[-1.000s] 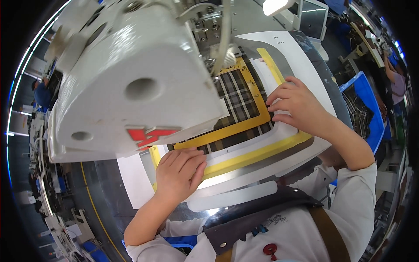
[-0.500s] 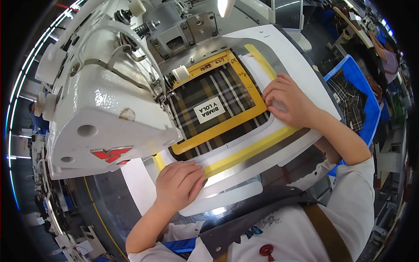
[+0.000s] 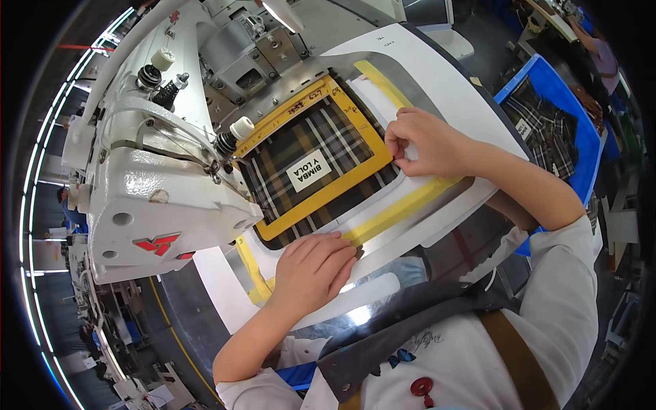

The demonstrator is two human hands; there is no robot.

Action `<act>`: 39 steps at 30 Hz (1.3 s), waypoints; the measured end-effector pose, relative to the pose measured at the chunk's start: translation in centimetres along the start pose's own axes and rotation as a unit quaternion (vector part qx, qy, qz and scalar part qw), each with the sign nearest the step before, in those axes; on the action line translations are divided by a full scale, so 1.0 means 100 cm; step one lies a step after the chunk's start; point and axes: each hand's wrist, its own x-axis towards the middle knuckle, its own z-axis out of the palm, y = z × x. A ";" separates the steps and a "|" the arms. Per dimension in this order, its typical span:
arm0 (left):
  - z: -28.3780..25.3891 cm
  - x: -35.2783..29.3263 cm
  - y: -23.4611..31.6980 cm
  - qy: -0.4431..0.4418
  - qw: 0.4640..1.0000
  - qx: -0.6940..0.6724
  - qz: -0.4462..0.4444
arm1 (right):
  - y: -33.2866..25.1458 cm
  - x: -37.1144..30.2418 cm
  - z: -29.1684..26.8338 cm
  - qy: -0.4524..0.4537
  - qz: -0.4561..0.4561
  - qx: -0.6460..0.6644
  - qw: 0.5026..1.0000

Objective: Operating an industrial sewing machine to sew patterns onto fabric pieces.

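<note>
A dark plaid cloth (image 3: 283,140) with a white label patch (image 3: 309,170) lies beneath a yellow rectangular frame (image 3: 321,195), beside the white sewing machine head (image 3: 147,198). My left hand (image 3: 316,270) rests, fingers extended, over the yellow-taped near edge of the white template (image 3: 372,208). At the frame's right corner, my right hand (image 3: 427,142) is closed in a pinch, its thumb and fingertips against the edge of the cloth and frame. What is between those fingertips is too small to make out. A strip of yellow tape (image 3: 383,82) runs beyond that hand.
On the right stands a blue bin (image 3: 588,171) holding more plaid pieces (image 3: 543,130). The machine's metal clamp parts (image 3: 249,65) rise behind the frame. White sheets (image 3: 427,75) lie under the metal plate. A person in purple (image 3: 603,65) is at the far right.
The whole view has shifted, with the machine now farther left. My left hand has slid right along the taped edge. The fingers of my right hand have curled more tightly at the frame's corner.
</note>
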 end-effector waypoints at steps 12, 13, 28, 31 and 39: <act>0.013 0.041 0.021 -0.073 0.996 -0.035 0.027 | -0.057 -0.079 -0.019 -0.080 0.058 0.168 0.981; 0.016 0.040 0.021 -0.078 0.996 -0.041 0.027 | -0.054 -0.084 -0.019 -0.080 0.064 0.172 0.980; 0.027 0.041 0.019 -0.044 0.997 -0.045 0.047 | -0.024 -0.080 -0.011 0.006 -0.109 -0.002 0.994; 0.017 0.039 0.017 -0.033 0.997 -0.047 0.042 | -0.025 -0.072 -0.019 0.028 -0.086 0.030 0.995; -0.092 -0.066 0.002 0.321 0.895 -0.094 -0.295 | -0.056 -0.064 -0.023 0.062 -0.068 0.034 0.995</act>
